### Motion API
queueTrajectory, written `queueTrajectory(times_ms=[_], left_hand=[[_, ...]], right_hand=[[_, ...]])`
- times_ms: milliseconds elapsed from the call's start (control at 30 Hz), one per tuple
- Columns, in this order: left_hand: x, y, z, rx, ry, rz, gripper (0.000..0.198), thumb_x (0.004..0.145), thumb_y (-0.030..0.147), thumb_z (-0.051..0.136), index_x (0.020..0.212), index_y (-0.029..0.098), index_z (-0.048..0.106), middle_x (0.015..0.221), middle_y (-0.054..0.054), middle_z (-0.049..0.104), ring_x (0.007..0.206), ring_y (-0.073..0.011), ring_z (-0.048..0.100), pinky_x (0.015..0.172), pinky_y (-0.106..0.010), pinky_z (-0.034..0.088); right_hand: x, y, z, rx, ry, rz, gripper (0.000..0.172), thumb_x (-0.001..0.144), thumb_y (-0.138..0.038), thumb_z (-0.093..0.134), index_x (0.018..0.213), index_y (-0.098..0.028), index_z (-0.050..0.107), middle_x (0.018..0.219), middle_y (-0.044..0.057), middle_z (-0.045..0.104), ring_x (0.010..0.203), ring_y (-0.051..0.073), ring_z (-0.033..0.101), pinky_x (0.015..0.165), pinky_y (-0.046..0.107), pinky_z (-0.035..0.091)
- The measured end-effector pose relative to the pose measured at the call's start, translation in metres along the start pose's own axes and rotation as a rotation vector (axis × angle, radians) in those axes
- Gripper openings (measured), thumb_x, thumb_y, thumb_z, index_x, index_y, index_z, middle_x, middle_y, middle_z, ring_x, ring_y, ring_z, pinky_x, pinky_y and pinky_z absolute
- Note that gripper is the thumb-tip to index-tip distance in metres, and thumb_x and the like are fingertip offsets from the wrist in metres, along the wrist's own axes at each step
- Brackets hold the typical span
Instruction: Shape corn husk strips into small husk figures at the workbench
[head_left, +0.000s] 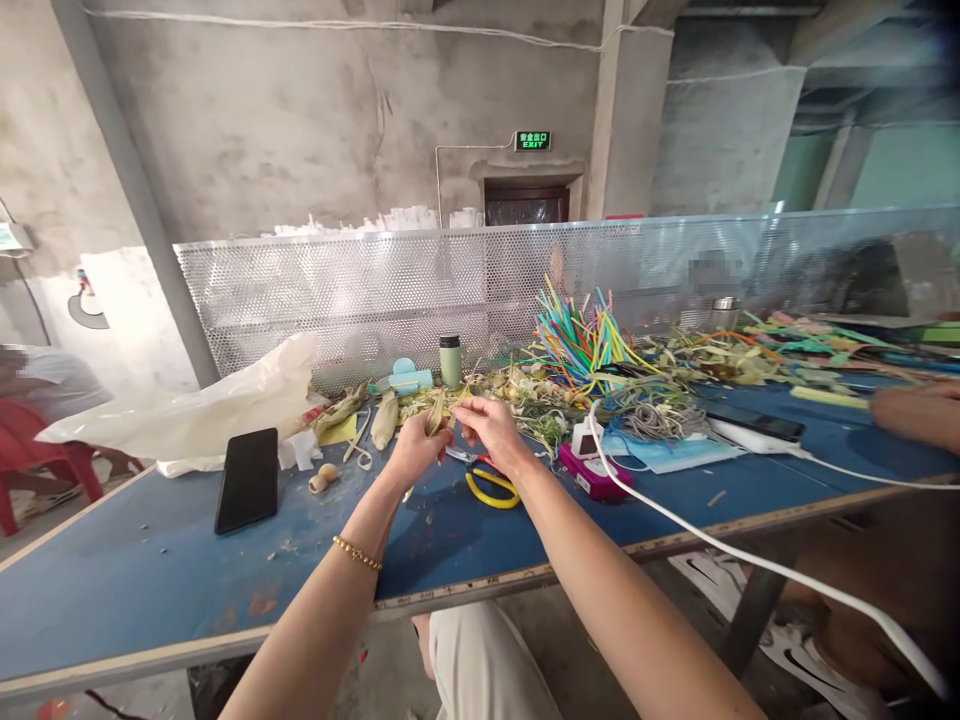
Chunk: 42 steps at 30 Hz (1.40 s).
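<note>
Above the table's front half, my left hand (418,447) is closed around a small pale green-yellow corn husk (436,412), whose tip sticks up past the thumb. Close beside it, my right hand (486,428) has its thumb and fingers pinched together near the husk. What sits in that pinch is too small to make out. Scissors (493,490) with yellow and red handles lie just below my right hand, their blades partly behind the fingers. Left of my hands rests a pale, husk-wrapped ear-shaped piece (385,420).
A black phone (247,480) and a plastic bag (202,405) lie left on the blue table (150,590). Behind stand a green bottle (450,360) and colourful sticks (585,340). Right are a magenta box (596,474), a white cable (697,530) and another person's hand (919,415).
</note>
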<state>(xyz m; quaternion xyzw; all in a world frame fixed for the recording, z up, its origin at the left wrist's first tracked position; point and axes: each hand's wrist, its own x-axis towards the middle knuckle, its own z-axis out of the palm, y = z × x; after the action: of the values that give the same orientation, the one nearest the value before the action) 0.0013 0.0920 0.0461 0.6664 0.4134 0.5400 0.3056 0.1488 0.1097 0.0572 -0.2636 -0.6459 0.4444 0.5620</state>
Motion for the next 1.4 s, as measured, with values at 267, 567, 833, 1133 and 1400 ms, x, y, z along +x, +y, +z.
queueTrajectory(times_ms=[267, 567, 833, 1133, 1400], left_hand=[[0.0, -0.001, 0.001, 0.08, 0.056, 0.017, 0.035, 0.082, 0.049, 0.058, 0.072, 0.016, 0.062, 0.058, -0.002, 0.064, 0.037, -0.0115, 0.051, 0.042, -0.024, 0.036], [-0.004, 0.004, 0.001, 0.211, -0.037, 0.138, 0.03, 0.083, 0.04, 0.057, 0.066, 0.015, 0.059, 0.049, 0.003, 0.051, 0.047, -0.0098, 0.044, 0.05, -0.022, 0.034], [-0.007, 0.005, 0.004, 0.257, -0.086, 0.132, 0.031, 0.083, 0.041, 0.057, 0.067, 0.015, 0.06, 0.053, 0.003, 0.049, 0.052, -0.0099, 0.041, 0.051, -0.022, 0.031], [-0.01, 0.008, 0.003, 0.354, -0.136, 0.111, 0.027, 0.083, 0.036, 0.055, 0.066, 0.016, 0.06, 0.051, 0.004, 0.047, 0.053, -0.0108, 0.041, 0.053, -0.022, 0.03], [-0.009, 0.005, 0.003, 0.42, -0.137, 0.153, 0.025, 0.081, 0.033, 0.056, 0.064, 0.015, 0.062, 0.056, 0.003, 0.051, 0.058, -0.0109, 0.043, 0.057, -0.023, 0.031]], right_hand=[[0.0, 0.006, 0.003, 0.062, 0.012, 0.002, 0.017, 0.074, -0.033, 0.067, 0.07, -0.016, 0.068, 0.05, -0.003, 0.051, 0.045, 0.009, 0.042, 0.045, 0.024, 0.03], [0.003, 0.003, 0.006, 0.453, 0.11, 0.061, 0.015, 0.066, -0.029, 0.07, 0.07, -0.014, 0.069, 0.044, -0.005, 0.047, 0.042, 0.008, 0.038, 0.041, 0.022, 0.028], [0.005, 0.002, 0.0, 0.638, 0.154, 0.074, 0.012, 0.065, -0.023, 0.071, 0.07, -0.014, 0.065, 0.058, -0.003, 0.055, 0.043, 0.004, 0.037, 0.039, 0.02, 0.029], [0.008, 0.0, -0.01, 0.779, 0.201, 0.093, 0.009, 0.067, -0.016, 0.07, 0.069, -0.013, 0.062, 0.064, -0.003, 0.06, 0.041, 0.002, 0.034, 0.036, 0.017, 0.027], [0.01, -0.002, -0.017, 0.83, 0.275, 0.185, 0.006, 0.073, -0.012, 0.06, 0.068, -0.014, 0.057, 0.058, -0.003, 0.057, 0.037, 0.002, 0.032, 0.034, 0.015, 0.025]])
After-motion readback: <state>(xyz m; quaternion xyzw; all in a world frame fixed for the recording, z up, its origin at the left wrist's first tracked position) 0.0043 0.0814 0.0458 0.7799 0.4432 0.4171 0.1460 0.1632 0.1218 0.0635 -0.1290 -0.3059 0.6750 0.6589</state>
